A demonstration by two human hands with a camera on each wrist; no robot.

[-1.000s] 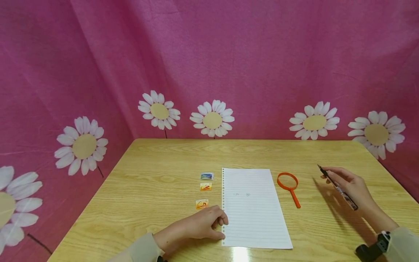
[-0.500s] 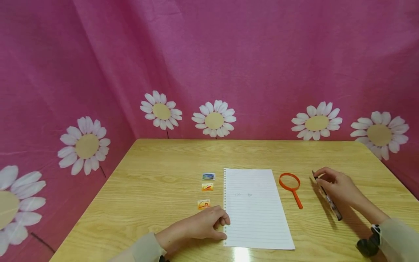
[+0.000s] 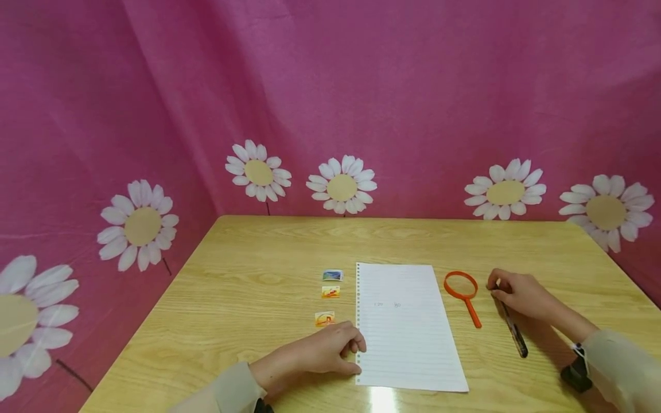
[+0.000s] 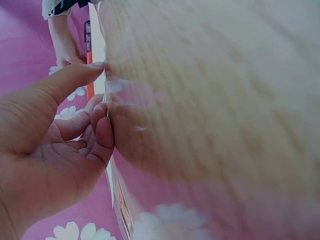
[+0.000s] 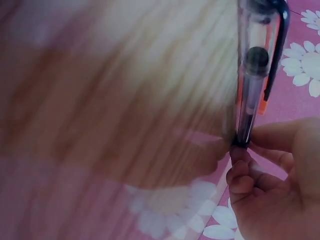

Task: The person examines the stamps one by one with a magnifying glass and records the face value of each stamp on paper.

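Note:
My right hand [image 3: 524, 293] pinches the tip end of a pen [image 3: 513, 332], which lies on or just above the table at the right. The right wrist view shows thumb and fingertips around the dark tip of the clear-barrelled pen [image 5: 250, 107]. A lined, hole-punched sheet of paper [image 3: 408, 344] lies in the middle, bearing two faint handwritten numbers. On its lower left edge rests my left hand [image 3: 327, 350], thumb and loosely bent fingers touching the sheet. Between paper and pen lies an orange magnifying glass [image 3: 473, 314].
Three small stamp-like pictures lie left of the paper: a blue one [image 3: 333, 276], a yellow one [image 3: 331, 292], and another yellow one [image 3: 325, 319] close to the left hand. Pink flowered cloth [image 3: 413, 115] hangs behind the wooden table [image 3: 248, 287].
The right hand has moved left and down to the tabletop, lowering the pen beside the magnifying glass. My left hand stays on the paper. The view has shifted slightly.

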